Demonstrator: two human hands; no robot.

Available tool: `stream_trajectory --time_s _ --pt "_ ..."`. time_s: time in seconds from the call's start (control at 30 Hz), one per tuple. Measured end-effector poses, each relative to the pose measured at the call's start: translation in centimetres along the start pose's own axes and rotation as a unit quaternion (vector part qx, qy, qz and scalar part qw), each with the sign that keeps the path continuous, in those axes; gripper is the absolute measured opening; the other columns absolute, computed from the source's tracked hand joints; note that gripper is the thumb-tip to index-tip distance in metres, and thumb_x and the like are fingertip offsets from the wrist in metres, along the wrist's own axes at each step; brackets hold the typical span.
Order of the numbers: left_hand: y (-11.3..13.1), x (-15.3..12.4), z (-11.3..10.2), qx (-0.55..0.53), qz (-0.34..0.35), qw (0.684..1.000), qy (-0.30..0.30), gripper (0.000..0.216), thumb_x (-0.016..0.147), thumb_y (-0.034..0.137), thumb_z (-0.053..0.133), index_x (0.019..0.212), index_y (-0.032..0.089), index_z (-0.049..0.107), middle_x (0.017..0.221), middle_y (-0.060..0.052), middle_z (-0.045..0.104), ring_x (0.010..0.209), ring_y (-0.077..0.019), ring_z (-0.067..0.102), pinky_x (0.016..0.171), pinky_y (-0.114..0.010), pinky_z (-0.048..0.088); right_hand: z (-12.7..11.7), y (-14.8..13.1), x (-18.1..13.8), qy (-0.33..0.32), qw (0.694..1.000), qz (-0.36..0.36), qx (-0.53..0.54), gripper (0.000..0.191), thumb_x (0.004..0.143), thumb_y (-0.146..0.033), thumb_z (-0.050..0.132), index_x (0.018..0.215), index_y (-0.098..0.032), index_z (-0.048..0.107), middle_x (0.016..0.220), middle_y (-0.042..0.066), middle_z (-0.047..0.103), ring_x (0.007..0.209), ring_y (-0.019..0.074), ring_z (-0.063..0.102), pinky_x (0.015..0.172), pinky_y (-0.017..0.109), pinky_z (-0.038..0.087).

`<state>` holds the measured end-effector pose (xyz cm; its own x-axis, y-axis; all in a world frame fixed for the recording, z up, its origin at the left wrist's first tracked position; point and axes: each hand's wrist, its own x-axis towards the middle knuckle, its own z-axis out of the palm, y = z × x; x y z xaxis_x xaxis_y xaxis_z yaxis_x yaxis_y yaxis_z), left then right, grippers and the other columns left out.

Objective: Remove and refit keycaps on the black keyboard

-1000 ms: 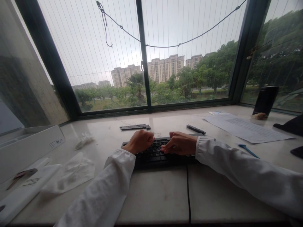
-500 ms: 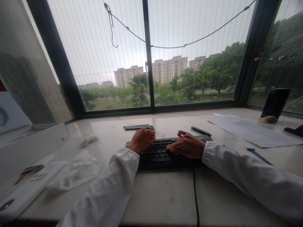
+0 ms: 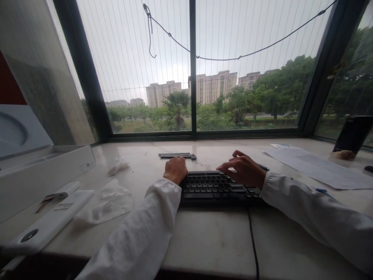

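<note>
A black keyboard [image 3: 210, 194] lies on the pale stone sill, with its cable running off toward me. My left hand [image 3: 175, 170] is closed at the keyboard's left end, by its far corner; its fingers are curled and partly hidden. Over the right half of the keys hovers my right hand [image 3: 246, 170], fingers apart and nothing seen between them. Just beyond the left hand lies a small stack of dark strips [image 3: 176, 155], perhaps keycaps. Another dark strip [image 3: 264, 167] is mostly hidden behind the right hand.
On the left are an open white box [image 3: 49, 167], crumpled white tissue [image 3: 107, 204], a key [image 3: 51, 199] and a white slab-like item [image 3: 61, 217]. To the right lie printed paper [image 3: 317, 165], a blue tool [image 3: 325, 192] and a dark upright phone-like object [image 3: 352, 134]. Windows stand behind.
My left hand has drawn back leftward from over the keys to the keyboard's left end. My right hand has lifted off the keys, away from me. The view has turned slightly left.
</note>
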<state>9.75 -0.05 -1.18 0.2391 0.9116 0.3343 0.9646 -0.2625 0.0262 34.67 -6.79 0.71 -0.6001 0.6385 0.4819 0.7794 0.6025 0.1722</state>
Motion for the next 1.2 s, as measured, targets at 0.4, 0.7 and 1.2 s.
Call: stream_trajectory --time_s 0.4,0.7,1.2 --pt "0.0 0.1 -0.2 -0.003 0.001 1.0 0.012 0.028 0.081 0.022 0.045 0.095 0.014 0.068 0.09 -0.015 0.068 0.085 -0.0249 0.065 0.074 -0.034 0.05 7.2 3.3 12.2 -0.137 0.984 0.059 -0.098 0.027 0.079 -0.046 0.058 0.093 -0.029 0.072 0.085 0.004 0.072 0.082 0.0193 0.063 0.081 0.031 0.034" --pt "0.2 0.0 -0.5 -0.001 0.006 1.0 0.017 0.029 0.08 0.019 0.045 0.097 0.014 0.067 0.088 -0.015 0.067 0.088 -0.0254 0.065 0.075 -0.034 0.05 10.5 2.5 14.4 -0.129 0.983 0.019 -0.13 0.021 0.08 -0.031 0.057 0.083 -0.02 0.074 0.083 0.011 0.072 0.077 0.0188 0.063 0.081 0.033 0.03" --pt "0.3 -0.1 -0.7 0.0 0.009 0.999 0.034 0.028 0.081 0.023 0.043 0.091 0.015 0.068 0.087 -0.014 0.067 0.084 -0.0272 0.065 0.072 -0.038 0.051 11.3 2.0 14.4 -0.1 0.98 -0.065 -0.16 0.029 0.083 -0.021 0.047 0.073 -0.014 0.073 0.074 0.014 0.071 0.064 0.0162 0.062 0.085 0.032 0.025"
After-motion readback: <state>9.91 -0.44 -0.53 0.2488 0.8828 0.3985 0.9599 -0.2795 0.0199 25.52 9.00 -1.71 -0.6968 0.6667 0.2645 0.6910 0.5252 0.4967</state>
